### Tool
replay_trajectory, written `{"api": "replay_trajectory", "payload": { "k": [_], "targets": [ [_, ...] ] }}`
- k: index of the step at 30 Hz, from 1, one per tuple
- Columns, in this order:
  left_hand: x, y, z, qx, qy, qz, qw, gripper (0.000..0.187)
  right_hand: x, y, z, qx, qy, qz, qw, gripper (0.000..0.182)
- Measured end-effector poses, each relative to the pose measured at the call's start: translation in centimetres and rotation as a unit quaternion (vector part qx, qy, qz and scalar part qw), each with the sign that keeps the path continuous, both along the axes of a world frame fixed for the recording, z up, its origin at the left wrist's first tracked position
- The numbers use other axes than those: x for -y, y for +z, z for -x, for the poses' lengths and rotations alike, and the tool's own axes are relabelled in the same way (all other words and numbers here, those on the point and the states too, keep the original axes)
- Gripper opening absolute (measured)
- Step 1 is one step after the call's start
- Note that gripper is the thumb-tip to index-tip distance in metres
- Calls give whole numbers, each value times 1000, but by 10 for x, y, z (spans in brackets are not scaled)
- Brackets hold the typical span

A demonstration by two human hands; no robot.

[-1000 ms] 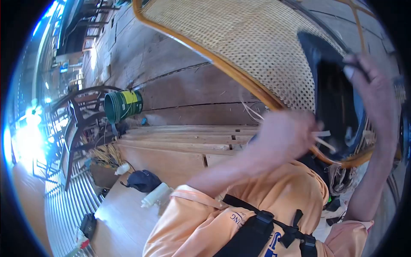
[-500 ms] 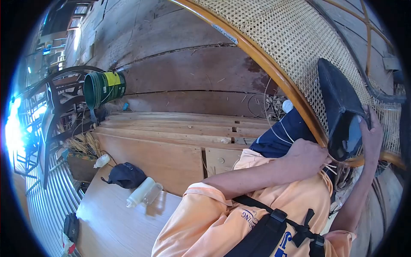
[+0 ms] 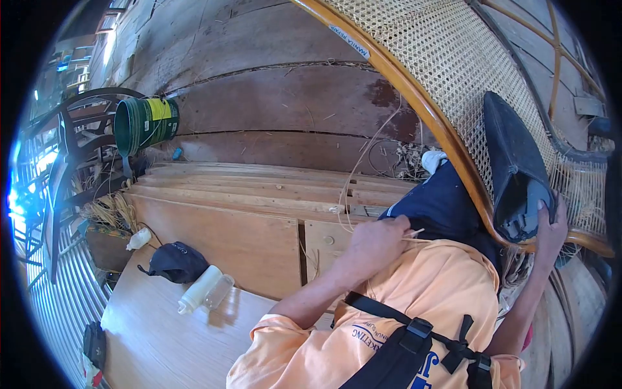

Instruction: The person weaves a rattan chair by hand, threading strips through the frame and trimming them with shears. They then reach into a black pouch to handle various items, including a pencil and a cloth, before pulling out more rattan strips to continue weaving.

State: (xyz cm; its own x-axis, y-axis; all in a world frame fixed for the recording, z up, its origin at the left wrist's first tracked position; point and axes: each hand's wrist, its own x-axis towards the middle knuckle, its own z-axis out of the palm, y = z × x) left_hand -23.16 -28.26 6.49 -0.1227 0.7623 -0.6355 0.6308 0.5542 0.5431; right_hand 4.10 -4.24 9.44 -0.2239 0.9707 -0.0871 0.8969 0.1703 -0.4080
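A rattan chair panel with woven cane webbing [image 3: 427,61] and a varnished wooden frame [image 3: 427,117] leans across the right side. My left hand [image 3: 381,243] is closed in a pinch on thin pale cane strands [image 3: 414,235], over my lap and apart from the frame. One long strand [image 3: 355,172] loops up beyond it. My right hand [image 3: 552,223] grips the open edge of a black pointed pouch-like piece [image 3: 515,146] lying against the webbing, thumb on its rim. Its greyish inside shows; the fingers behind are partly hidden.
A green bucket [image 3: 146,123] lies tipped at the left beside dark chair frames [image 3: 61,175]. Wooden slats [image 3: 259,185] run across the middle. On the pale board [image 3: 149,337] are a dark cap [image 3: 176,262] and two bottles, one whitish [image 3: 199,290], one clear [image 3: 219,292].
My left hand has moved left, away from the chair frame, drawing the strands with it. My right hand stays at the black piece, slightly lower. The whole view has shifted a little.
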Motion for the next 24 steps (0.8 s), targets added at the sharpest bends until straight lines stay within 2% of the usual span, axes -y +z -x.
{"api": "replay_trajectory", "payload": {
  "k": [2, 4, 5, 6, 7, 8, 9, 11, 14, 15, 17, 20, 21, 24],
  "targets": [
    [-3, 2, 22, -48, -34, 77, 995, 21, 4, -1, -1, -15, 9, -2, 1000, 42],
    [20, -17, 71, -192, -49, -22, 980, 22, 6, -4, -3, -33, 13, -4, 999, 41],
    [16, 8, 104, -238, 55, -97, 965, 20, 8, -3, -1, -21, 15, -5, 1000, 41],
    [19, 13, 135, -298, 206, -83, 928, 16, 10, -2, 2, -10, 17, -7, 1000, 40],
    [30, 28, 170, -386, 217, -203, 873, 12, 11, -1, 4, 0, 18, -9, 1000, 39],
    [40, 46, 203, -550, 147, -227, 790, 11, 12, -1, 6, -4, 13, -10, 1000, 39],
    [46, 67, 227, -505, 292, -281, 762, 11, 13, -2, 7, -9, 9, -10, 1000, 39],
    [24, 122, 216, -560, 398, -256, 680, 11, 14, -2, 8, -5, 5, -15, 1000, 38],
    [10, 133, 202, -533, 405, -245, 702, 22, 14, -4, 10, 4, 3, -31, 1000, 37],
    [6, 125, 197, -503, 378, -241, 739, 21, 16, -4, 12, -5, -4, -36, 999, 36],
    [-3, 97, 186, -438, 321, -232, 807, 19, 18, -2, 14, -18, -6, -37, 999, 36],
    [-25, 59, 153, -286, 326, -197, 879, 11, 17, 0, 13, -25, -2, -31, 999, 35],
    [-30, 47, 143, -238, 327, -175, 898, 11, 17, -1, 12, -22, -5, -32, 999, 34],
    [-37, 17, 123, -207, 286, -148, 924, 14, 16, -2, 11, -24, -14, -30, 999, 34]
  ]
}}
